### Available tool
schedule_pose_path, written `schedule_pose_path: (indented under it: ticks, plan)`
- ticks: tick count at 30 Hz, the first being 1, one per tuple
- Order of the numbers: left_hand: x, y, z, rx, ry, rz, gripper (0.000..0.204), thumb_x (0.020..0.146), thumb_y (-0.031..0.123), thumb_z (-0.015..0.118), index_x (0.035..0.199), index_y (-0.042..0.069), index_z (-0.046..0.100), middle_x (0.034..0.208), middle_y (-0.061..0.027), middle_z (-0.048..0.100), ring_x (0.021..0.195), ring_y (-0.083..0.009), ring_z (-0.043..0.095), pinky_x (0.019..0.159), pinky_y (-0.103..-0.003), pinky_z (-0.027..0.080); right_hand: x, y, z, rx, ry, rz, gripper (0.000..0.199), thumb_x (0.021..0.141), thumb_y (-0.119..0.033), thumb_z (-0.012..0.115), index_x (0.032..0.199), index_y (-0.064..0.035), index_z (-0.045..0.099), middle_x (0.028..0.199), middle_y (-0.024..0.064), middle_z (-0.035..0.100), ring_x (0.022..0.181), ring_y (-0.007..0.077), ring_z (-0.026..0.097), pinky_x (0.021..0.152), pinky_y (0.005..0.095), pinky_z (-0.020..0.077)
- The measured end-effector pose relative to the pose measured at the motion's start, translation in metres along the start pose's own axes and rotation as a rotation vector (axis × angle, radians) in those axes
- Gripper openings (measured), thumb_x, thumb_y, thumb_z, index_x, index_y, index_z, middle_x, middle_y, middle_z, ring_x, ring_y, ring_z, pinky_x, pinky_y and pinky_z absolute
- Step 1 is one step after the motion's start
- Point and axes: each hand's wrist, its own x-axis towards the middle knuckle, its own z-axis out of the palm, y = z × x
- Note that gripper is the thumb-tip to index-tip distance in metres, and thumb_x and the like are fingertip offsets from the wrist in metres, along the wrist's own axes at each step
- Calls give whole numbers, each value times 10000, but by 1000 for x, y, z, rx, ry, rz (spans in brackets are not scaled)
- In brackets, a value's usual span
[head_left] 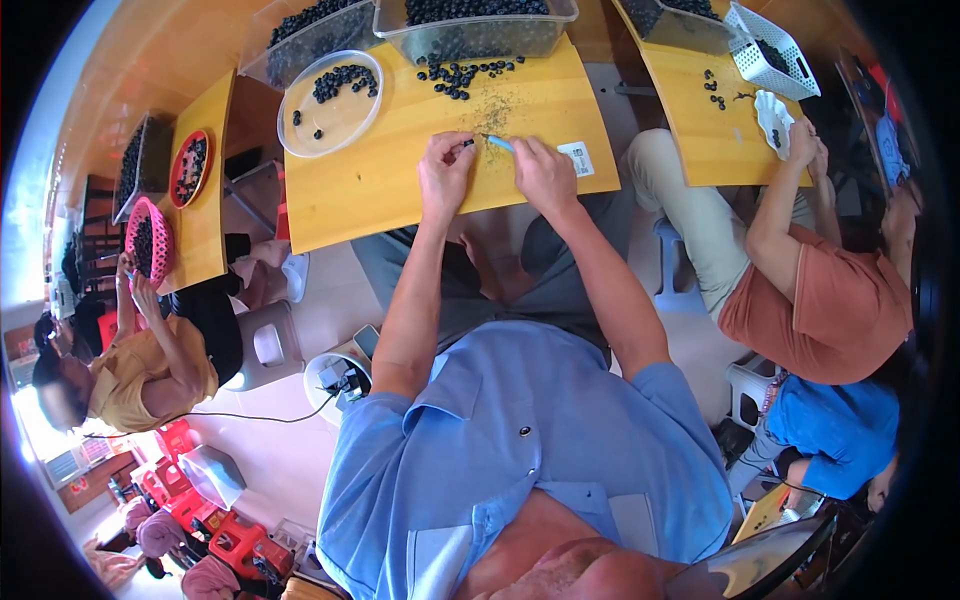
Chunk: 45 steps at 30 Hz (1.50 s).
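My left hand [445,168] rests on the wooden table [400,180] and pinches a small dark berry at its fingertips. My right hand [542,172] grips a slim light-blue tool [499,143] whose tip points at that berry. Just beyond the hands lies a patch of fine stem scraps [497,108] and a loose heap of dark berries [462,75]. A clear round plate [331,102] holding some berries sits to the left. Clear tubs [480,28] full of berries stand at the table's far edge.
A white label [577,157] lies by my right hand. On the right, a person in an orange shirt [835,300] works at another table with a white basket [772,50]. On the left, a person in yellow [150,365] handles a pink basket [148,240].
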Motion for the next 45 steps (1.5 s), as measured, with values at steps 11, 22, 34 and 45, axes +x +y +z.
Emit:
schedule_pose_path:
  ticks: [11, 22, 34, 45]
  plan:
    - [1, 4, 2, -61, -88, -71, 369, 885, -38, 758, 1244, -27, 675, 1001, -53, 722, 869, -103, 672, 821, -260, 562, 0, -1, -3, 33, -10, -105, 241, 861, -70, 663, 1094, -87, 721, 837, 83, 650, 767, 286, 702, 659, 432, 573]
    - [0, -3, 6, -257, -77, -114, 379, 887, -59, 755, 1249, -32, 647, 1018, -65, 715, 890, -109, 678, 825, -250, 558, 1, 0, 0, 38, -23, -89, 252, 868, -75, 653, 1113, -94, 709, 840, 89, 649, 753, 299, 708, 651, 443, 580]
    - [-4, -5, 2, -273, -80, -103, 385, 904, -49, 760, 1273, -31, 652, 1058, -66, 706, 930, -99, 679, 846, -233, 545, 2, -1, -1, -14, -39, -10, 244, 845, -64, 645, 1082, -94, 695, 877, 86, 675, 775, 312, 720, 653, 444, 592]
    - [-2, 1, 4, -185, -81, -112, 381, 890, -39, 773, 1251, -31, 653, 1008, -54, 716, 896, -104, 684, 816, -247, 559, 0, 1, -2, 21, -10, -78, 229, 860, -82, 663, 1083, -95, 711, 830, 83, 654, 741, 299, 707, 632, 436, 580]
